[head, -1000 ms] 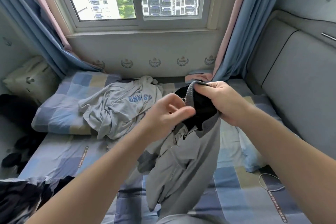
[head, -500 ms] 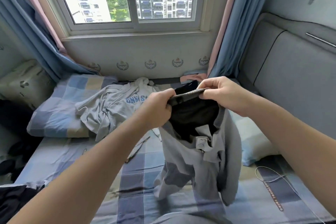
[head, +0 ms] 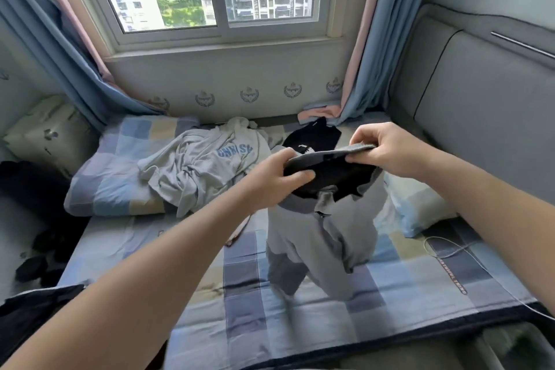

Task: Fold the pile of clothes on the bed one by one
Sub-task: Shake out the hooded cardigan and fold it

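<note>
- Two hands held one grey garment [head: 324, 237] up above the bed [head: 240, 303], both on its ribbed edge [head: 330, 154].
- At the near-left end, the left hand [head: 274, 182] pinched that edge, fingers curled against the dark lining.
- At the far-right end, the right hand [head: 390, 150] gripped it too, fingers curled over the band. It sat a little higher and further from the camera.
- Ribbed edge ran roughly left to right between the hands, nearly taut.
- Key relation: the garment's long axis hung straight down from both hands, and its lower end was bunched on the checked sheet in front of the person.
- Garment type was unclear from the folds: possibly trousers held at the waistband, possibly a top held at the hem.
- Neither hand was clearly nearer, since each held its own end. I judged the next move to be two-handed: shake out, then lay flat on the bare sheet in front.
- Risk, as a guess: the bunched lower end could fold under itself when lowered.
- Rest of the pile lay behind: a pale sweatshirt [head: 204, 165] with blue lettering, crumpled across a checked pillow [head: 114, 165], and a black garment [head: 315, 135] just beyond the hands.
- Both looked unfolded, so the task seemed early.
- Thin cable [head: 444, 249] lay on the sheet to the right, not touching the hanging garment.
</note>
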Demonstrator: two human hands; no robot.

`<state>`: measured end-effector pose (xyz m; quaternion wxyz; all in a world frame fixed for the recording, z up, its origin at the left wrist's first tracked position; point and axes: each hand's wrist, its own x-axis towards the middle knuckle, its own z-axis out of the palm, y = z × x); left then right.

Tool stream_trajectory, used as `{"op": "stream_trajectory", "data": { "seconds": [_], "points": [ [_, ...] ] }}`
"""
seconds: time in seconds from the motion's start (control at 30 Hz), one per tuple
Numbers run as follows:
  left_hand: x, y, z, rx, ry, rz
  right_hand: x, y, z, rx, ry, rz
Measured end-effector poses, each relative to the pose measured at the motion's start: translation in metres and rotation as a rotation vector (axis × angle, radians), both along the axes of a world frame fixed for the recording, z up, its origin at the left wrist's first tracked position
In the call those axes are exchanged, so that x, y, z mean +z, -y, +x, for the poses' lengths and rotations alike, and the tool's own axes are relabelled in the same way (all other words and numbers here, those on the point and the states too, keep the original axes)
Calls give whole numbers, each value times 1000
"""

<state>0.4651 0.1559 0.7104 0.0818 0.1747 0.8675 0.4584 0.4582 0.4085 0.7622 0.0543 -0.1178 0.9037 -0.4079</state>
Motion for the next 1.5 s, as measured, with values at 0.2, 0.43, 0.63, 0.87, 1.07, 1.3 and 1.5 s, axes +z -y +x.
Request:
{"op": "stream_trajectory", "data": {
  "seconds": [0.2,0.43,0.63,0.87,1.07,1.3,1.5],
  "points": [
    [16,48,14,-12,-150,-599,-1,26,30,14,-127,480],
    [40,69,34,288,-41,-281,-4,47,29,-111,-176,660],
    [57,64,75,444,-85,14,7,46,65,-169,19,293],
    [76,44,161,286,-155,-267,5,-11,104,-23,346,-401],
    [113,8,205,184,-23,-573,38,-70,137,278,398,-377],
    [119,2,194,112,-92,-697,47,-114,140,303,15,-57],
    [82,0,166,375,-31,-71,24,-145,107,101,63,-198]
  ]
}}
